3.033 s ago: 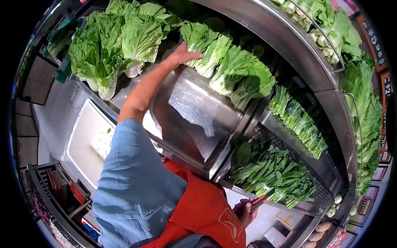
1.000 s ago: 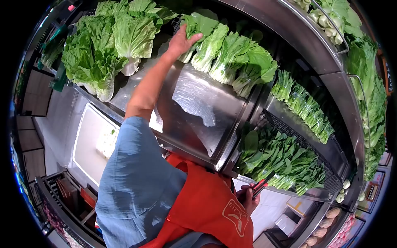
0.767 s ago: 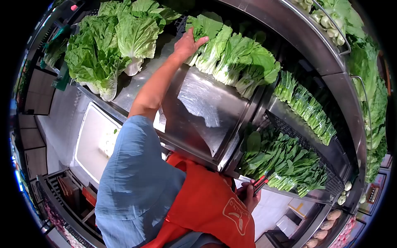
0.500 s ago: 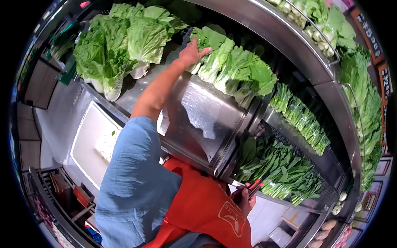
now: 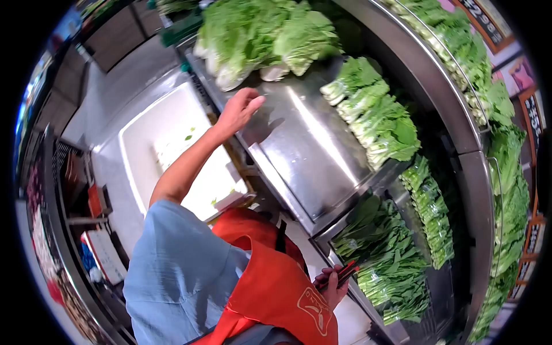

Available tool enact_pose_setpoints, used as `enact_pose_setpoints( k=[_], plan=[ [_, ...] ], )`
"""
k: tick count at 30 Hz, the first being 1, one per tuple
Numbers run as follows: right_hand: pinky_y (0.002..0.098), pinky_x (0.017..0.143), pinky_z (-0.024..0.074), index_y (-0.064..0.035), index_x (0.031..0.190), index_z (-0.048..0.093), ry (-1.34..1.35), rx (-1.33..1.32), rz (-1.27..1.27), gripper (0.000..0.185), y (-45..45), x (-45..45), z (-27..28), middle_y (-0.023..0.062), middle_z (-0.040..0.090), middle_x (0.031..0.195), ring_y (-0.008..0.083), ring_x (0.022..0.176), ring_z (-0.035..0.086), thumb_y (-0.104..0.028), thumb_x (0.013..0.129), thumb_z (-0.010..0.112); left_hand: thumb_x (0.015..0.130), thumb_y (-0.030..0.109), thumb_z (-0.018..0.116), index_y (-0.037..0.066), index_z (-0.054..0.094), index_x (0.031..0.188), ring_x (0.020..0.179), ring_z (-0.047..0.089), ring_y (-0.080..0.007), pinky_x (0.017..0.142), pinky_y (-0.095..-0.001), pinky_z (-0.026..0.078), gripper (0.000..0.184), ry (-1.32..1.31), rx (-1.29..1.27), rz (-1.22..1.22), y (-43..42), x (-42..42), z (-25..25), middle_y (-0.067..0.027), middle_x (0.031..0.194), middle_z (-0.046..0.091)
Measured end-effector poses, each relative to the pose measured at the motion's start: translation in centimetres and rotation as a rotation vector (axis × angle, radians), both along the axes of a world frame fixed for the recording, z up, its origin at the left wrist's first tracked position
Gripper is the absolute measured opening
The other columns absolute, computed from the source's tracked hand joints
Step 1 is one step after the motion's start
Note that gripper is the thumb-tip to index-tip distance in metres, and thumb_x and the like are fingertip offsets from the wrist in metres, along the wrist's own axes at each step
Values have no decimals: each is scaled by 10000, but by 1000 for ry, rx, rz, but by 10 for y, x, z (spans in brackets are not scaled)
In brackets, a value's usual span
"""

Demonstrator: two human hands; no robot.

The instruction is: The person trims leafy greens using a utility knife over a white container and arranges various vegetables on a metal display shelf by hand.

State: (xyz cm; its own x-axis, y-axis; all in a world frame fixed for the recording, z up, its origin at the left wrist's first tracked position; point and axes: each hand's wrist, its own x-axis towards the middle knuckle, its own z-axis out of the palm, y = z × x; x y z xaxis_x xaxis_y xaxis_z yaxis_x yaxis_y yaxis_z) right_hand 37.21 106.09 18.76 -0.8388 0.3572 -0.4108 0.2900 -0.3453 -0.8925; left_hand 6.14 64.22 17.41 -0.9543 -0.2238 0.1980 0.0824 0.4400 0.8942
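My left hand (image 5: 240,110) hovers over the front edge of the steel shelf (image 5: 307,146), its fingers loosely bent, thumb apart and nothing held. Just above it on that shelf lie large heads of leafy lettuce (image 5: 259,40), white stems toward me. A row of pale-stemmed green bundles (image 5: 376,112) sits at the back of the shelf, apart from the hand. Low beside my red apron, my right hand (image 5: 332,288) is closed around a slim red-and-black object (image 5: 345,273); its exact kind is unclear.
A white tub (image 5: 129,146) with leaf scraps stands left of the shelf. Dark leafy greens (image 5: 388,253) and wrapped green bundles (image 5: 430,213) fill the bay to the right. A raised metal ledge (image 5: 440,86) with railed greens curves behind. Crates (image 5: 77,178) stand far left.
My left hand has left the pale-stemmed bundles at the back and drawn toward the shelf's front edge. The view has turned left. My right hand keeps its hold.
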Motion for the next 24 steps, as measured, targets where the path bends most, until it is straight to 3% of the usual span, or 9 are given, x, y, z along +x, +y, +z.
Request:
enact_pose_setpoints(
  k=[4,8,10,12,16,18,20,21,24],
  plan=[
    [296,526,521,-51,1207,526,-17,-53,211,267,7,31,-23,105,677,917,169,626,627,-169,986,618,1016,368,575,-5,626,1099,829,649,-137,716,-282,498,386,-34,150,251,-71,178,-19,-67,906,673],
    [299,543,505,-30,1165,521,-51,-58,490,226,-6,54,-48,114,655,890,169,620,613,-143,975,567,1016,476,523,34,622,953,738,640,-132,625,-295,496,458,-280,186,571,-111,355,-14,-51,829,661],
    [298,552,508,-24,1162,515,-9,-96,588,228,-27,67,-45,122,651,885,167,639,616,-153,979,555,1034,497,448,49,613,956,723,644,-134,560,-275,499,484,-339,174,622,-133,419,-42,-53,824,655],
    [297,571,512,-23,1166,509,-42,-108,662,246,-45,80,-38,125,651,890,164,661,621,-172,978,567,1007,505,504,18,602,908,641,637,-141,507,-291,490,507,-381,300,724,-136,449,-75,-69,782,650],
    [303,560,512,-19,1166,507,-48,-104,630,223,-82,116,-29,134,655,884,175,618,623,-129,978,555,990,466,532,7,622,986,797,698,-205,631,-351,540,468,-633,261,398,-98,434,-103,-128,870,687],
    [298,533,504,-16,1166,505,-52,-52,629,221,-94,138,-42,140,665,877,172,604,622,-120,976,551,972,407,563,18,635,1041,941,691,-291,775,-415,542,402,-475,-54,13,-73,423,-86,-187,1006,692],
    [309,518,497,-3,1179,477,-104,14,577,254,-110,161,-62,151,664,877,196,573,621,-127,968,547,958,386,593,34,624,1117,1016,646,-383,854,-465,513,388,-525,-302,-304,-64,417,-69,-221,1083,657],
    [278,460,445,-47,1123,532,-220,72,562,190,-129,173,-47,90,636,805,140,555,553,-205,1020,521,954,418,607,30,610,1160,968,644,-385,818,-461,518,439,-413,-353,-446,-72,421,-81,-211,1079,650],
    [269,499,495,-35,1265,464,-206,53,623,303,-172,199,-67,125,679,927,147,601,615,-112,991,568,949,458,626,36,589,1221,937,632,-403,794,-479,516,504,-201,-332,-665,-122,456,-107,-203,1097,629]
  ],
)
